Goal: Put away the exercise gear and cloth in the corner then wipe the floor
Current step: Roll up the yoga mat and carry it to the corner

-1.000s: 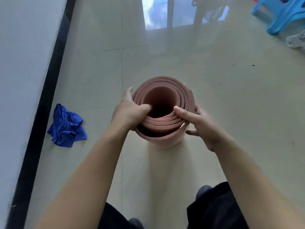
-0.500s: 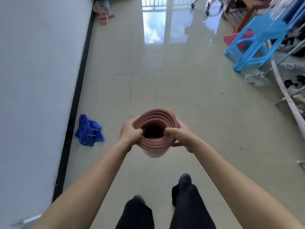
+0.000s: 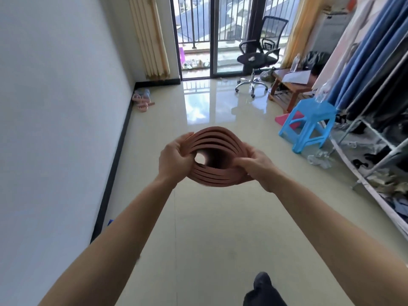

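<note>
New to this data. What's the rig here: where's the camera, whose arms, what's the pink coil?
No robot: one wide-angle camera on a person's head looks forward and down, so the bare arms are the wearer's own. The left hand and right hand grip a rolled pink exercise mat, seen end-on and held above the tiled floor. On the floor stand a blue stool and an office chair; pink slippers lie by the left wall. A clothes rack lines the right side.

Only 1 view: a wide-angle camera on the person's head, facing forward and slightly down over the floor (image 3: 216, 228) toward the balcony door (image 3: 229, 40); the rolled mat (image 3: 220, 138) sits close in front, mid-frame.
</note>
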The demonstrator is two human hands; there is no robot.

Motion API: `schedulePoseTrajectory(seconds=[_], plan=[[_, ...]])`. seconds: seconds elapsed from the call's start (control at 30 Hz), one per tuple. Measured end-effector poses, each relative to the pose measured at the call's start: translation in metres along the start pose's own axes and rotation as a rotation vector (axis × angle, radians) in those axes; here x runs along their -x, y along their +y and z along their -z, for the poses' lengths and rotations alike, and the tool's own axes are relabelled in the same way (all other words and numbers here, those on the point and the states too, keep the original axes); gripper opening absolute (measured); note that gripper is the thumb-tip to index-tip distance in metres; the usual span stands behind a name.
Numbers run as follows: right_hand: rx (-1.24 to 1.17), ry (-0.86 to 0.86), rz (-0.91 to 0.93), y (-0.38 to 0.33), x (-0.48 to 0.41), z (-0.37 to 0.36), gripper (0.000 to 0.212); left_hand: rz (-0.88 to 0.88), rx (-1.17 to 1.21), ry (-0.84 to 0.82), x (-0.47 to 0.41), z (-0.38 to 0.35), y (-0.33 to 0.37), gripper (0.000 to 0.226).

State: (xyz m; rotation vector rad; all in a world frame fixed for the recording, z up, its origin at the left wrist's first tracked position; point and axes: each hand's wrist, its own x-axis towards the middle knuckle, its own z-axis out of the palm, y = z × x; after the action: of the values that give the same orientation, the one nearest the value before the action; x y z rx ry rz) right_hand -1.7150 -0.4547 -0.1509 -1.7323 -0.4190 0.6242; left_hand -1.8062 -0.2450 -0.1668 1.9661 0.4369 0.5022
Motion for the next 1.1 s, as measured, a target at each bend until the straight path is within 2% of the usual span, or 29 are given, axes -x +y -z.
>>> schedulePoseTrajectory(seconds=[0.1,0.23,0.53,0.83,1.1], plan=[[0.005,0.013,0.136,-0.016,-0.038,0.033,0.058,-0.083,0.003,0.041,-0.046,-0.019,0.020,0.051],[0.008,0.007,0.252,-0.028,-0.114,0.091,0.061,-0.155,0.024,0.076,-0.124,-0.061,0.040,0.051],[-0.038,-0.084,0.335,-0.073,-0.286,0.213,0.068,-0.160,-0.003,0.124,-0.302,-0.144,0.091,0.048],[0.021,-0.188,0.368,-0.103,-0.473,0.225,0.068,-0.133,0.053,0.237,-0.462,-0.149,0.066,0.053],[0.062,-0.190,0.347,-0.154,-0.682,0.205,0.067,-0.137,0.082,0.263,-0.665,-0.123,0.012,0.053]])
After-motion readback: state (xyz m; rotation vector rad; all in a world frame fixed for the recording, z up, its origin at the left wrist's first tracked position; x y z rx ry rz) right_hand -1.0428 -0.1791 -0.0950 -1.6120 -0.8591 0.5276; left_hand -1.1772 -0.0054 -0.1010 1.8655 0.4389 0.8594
